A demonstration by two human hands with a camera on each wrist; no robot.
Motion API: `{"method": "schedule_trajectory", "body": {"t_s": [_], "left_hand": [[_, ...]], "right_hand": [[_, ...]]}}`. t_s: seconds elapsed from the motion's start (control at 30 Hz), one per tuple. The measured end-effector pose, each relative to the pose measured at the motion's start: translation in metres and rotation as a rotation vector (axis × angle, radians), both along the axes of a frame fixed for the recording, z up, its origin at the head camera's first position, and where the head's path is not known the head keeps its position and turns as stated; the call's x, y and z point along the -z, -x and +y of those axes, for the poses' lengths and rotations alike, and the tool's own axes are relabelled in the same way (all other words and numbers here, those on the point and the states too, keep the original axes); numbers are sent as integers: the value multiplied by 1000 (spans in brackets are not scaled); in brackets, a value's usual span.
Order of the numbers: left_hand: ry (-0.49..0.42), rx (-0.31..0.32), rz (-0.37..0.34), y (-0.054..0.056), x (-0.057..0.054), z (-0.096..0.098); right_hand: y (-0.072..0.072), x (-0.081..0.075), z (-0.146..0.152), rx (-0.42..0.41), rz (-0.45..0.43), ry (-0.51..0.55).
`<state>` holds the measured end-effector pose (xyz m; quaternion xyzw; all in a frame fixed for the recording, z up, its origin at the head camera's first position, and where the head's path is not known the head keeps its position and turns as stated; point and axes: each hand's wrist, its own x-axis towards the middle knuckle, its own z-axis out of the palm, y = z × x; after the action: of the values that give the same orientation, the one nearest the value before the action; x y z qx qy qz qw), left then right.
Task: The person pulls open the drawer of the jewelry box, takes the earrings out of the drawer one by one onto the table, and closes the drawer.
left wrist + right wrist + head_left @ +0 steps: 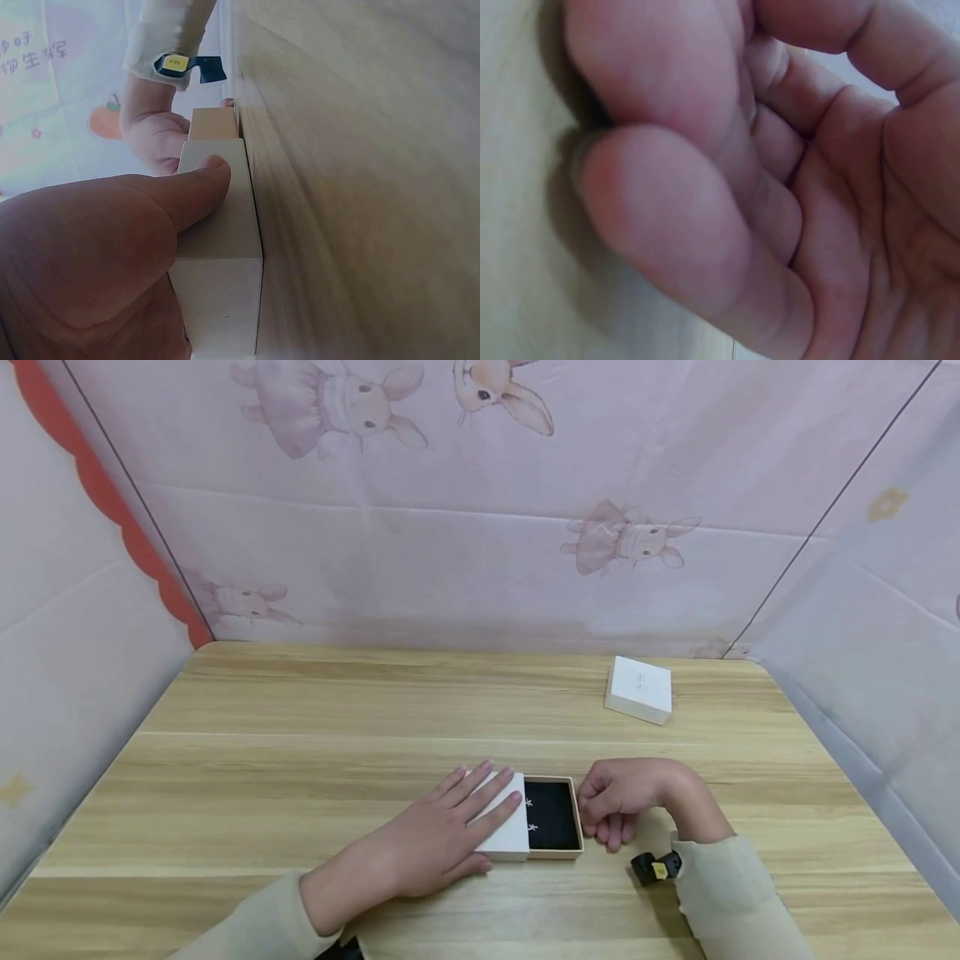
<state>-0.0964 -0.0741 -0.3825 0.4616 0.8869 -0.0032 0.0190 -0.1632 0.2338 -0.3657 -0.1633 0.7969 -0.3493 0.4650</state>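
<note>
A white slide-out jewelry box (510,839) lies on the table, partly drawn out to the right. Its kraft-brown drawer (557,854) shows a black insert (555,817) with two small silvery star-like pieces near the sleeve's edge. My left hand (442,835) rests on the sleeve with straight, spread fingers. In the left wrist view its thumb (199,187) presses the sleeve's side. At the drawer's right end, my right hand (622,793) holds on with thumb and forefinger; the exact contact is hidden. The right wrist view shows its curled fingers (667,217) close to the tabletop.
A second white box (641,687), closed and with faint print on top, lies at the table's back right. The wood-grain table (337,710) ends at a rabbit-print cloth (450,568). Cloth walls stand left and right. Each wrist carries a black strap mount (656,867).
</note>
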Motion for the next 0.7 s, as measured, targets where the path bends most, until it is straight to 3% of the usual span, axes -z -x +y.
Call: {"method": "schedule_trajectory", "body": {"t_s": [0.7], "left_hand": [[2,1,0,0,-1,-1]], "right_hand": [[1,-2,1,-10,1,-23]]}}
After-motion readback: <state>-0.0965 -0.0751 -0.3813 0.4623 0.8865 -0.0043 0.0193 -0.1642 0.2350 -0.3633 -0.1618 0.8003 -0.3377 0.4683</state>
